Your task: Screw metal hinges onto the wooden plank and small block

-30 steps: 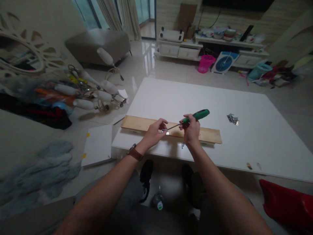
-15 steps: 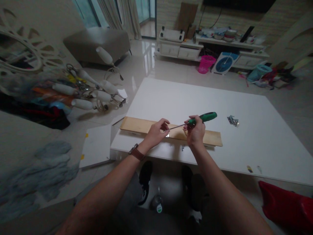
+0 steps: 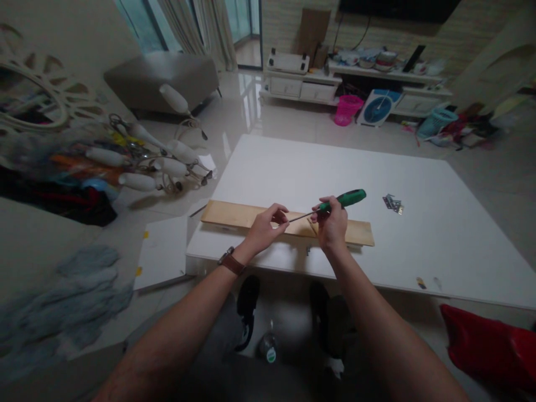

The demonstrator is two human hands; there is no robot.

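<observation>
In my right hand (image 3: 333,223) is a screwdriver (image 3: 350,197) with a green handle, its thin shaft slanting down to the left. The tip reaches the fingers of my left hand (image 3: 268,226), which are pinched together; whatever small piece they hold is too small to make out. Both hands are over a long, narrow wooden board (image 3: 232,213), which lies along the near side of a white panel (image 3: 276,162). Close to the board's front edge, below my right hand, are a few screws (image 3: 309,250).
Metal brackets and screws (image 3: 393,204) lie in a pile on the panel's right side. A small white board (image 3: 161,254) is at left, near a lamp with several white shades (image 3: 171,166). A red plastic object (image 3: 488,340) stands at lower right, a bottle (image 3: 268,349) between my feet.
The view has shifted slightly, so the panel and room appear farther left. My hands keep nearly the same pose, and a small shiny spot beneath my left fingers no longer shows.
</observation>
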